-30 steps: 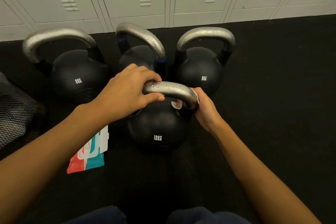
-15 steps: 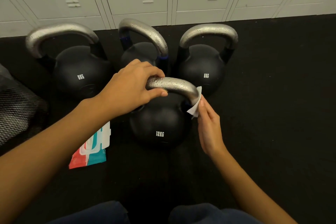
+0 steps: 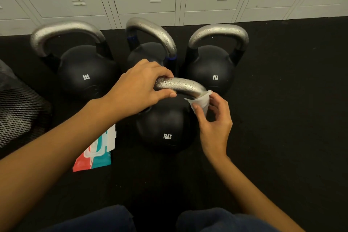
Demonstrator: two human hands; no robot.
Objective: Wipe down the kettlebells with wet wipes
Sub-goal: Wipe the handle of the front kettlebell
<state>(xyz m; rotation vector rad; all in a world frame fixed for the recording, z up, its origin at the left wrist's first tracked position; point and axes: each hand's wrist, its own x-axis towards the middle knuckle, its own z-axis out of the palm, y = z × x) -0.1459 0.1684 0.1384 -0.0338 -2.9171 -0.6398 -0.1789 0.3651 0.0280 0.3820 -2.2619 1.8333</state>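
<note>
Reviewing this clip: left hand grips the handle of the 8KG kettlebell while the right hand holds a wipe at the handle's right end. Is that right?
Not quite. The head view shows the left hand gripping the handle of the 12KG kettlebell, not an 8KG one; the label on its body reads 12KG. The rest stands: the right hand holds a wipe at the handle's right end.

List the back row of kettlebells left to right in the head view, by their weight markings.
Left 8KG kettlebell → unmarked kettlebell with blue-banded handle, marking hidden → right 8KG kettlebell.
</note>
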